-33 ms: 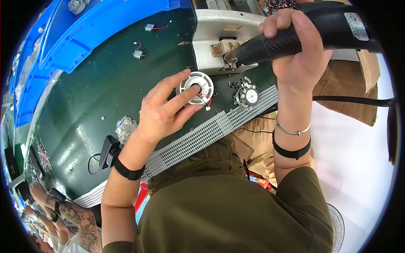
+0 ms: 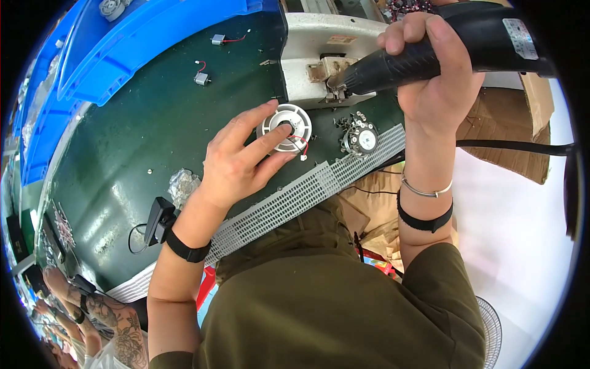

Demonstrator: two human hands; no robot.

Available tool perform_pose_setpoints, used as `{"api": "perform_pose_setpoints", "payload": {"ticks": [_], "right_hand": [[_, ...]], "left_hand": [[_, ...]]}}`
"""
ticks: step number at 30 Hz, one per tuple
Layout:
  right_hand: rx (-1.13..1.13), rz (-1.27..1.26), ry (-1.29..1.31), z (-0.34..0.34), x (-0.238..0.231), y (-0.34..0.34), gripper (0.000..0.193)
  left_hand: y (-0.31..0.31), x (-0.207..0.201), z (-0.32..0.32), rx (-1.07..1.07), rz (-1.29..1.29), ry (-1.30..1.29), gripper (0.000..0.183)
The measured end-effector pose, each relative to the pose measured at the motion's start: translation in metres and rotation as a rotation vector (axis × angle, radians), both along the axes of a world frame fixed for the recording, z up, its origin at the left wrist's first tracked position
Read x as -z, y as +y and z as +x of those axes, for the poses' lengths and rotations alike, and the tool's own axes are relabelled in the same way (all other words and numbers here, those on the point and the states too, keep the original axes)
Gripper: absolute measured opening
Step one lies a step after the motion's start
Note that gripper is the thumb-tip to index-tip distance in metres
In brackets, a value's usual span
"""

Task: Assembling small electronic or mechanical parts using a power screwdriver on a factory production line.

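Note:
My left hand (image 2: 230, 154) holds a white round wheel-like plastic part (image 2: 302, 119) against the green work surface. One finger presses on its dark centre while the others spread round its rim; a red wire with a small white plug hangs from it. Up at the right, my right hand (image 2: 439, 80) is wrapped round a thick black tapered tool (image 2: 393, 64) with a pale label. The tool's narrow end meets the metal head of a white machine (image 2: 301, 43); whether they touch or join I cannot tell.
Small motors (image 2: 201, 79) with wires lie towards the back. A round magnet-like disc (image 2: 366, 141) covered in screws sits right of the white part. A blue bin (image 2: 147, 37) stands back left, a perforated strip (image 2: 276, 203) runs along the front edge, and a co-worker's arm (image 2: 110, 313) shows lower left.

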State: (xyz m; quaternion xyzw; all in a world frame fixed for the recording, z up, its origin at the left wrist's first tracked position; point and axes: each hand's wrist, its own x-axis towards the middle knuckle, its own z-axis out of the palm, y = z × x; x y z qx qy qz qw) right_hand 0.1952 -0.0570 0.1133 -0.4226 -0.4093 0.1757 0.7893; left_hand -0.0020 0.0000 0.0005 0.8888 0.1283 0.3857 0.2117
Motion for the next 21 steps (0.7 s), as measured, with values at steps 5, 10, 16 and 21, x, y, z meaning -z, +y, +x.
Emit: {"api": "perform_pose_setpoints", "payload": {"ticks": [5, 10, 16, 21], "right_hand": [[-0.262, 0.098, -0.123, 0.018, 0.003, 0.002, 0.017], [0.010, 0.011, -0.037, 0.000, -0.001, 0.000, 0.044], [-0.003, -0.002, -0.011, -0.001, 0.000, -0.001, 0.045], [-0.458, 0.361, 0.300, -0.001, 0.008, 0.009, 0.046]], "left_hand": [[0.001, 0.002, 0.000, 0.002, 0.002, -0.016, 0.035], [0.000, 0.001, -0.001, -0.002, 0.000, -0.008, 0.035], [0.000, 0.001, -0.001, -0.004, -0.004, -0.006, 0.034], [0.001, 0.002, 0.000, -0.004, -0.008, -0.010, 0.034]]}}
